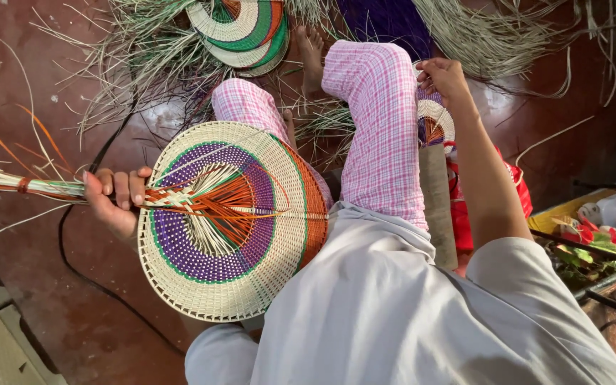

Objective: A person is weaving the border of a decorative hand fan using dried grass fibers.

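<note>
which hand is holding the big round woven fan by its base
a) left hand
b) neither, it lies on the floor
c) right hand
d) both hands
a: the left hand has its fingers wrapped around the base of the woven fan where the strands gather, while the right hand is up past the knee at a smaller woven piece.
</note>
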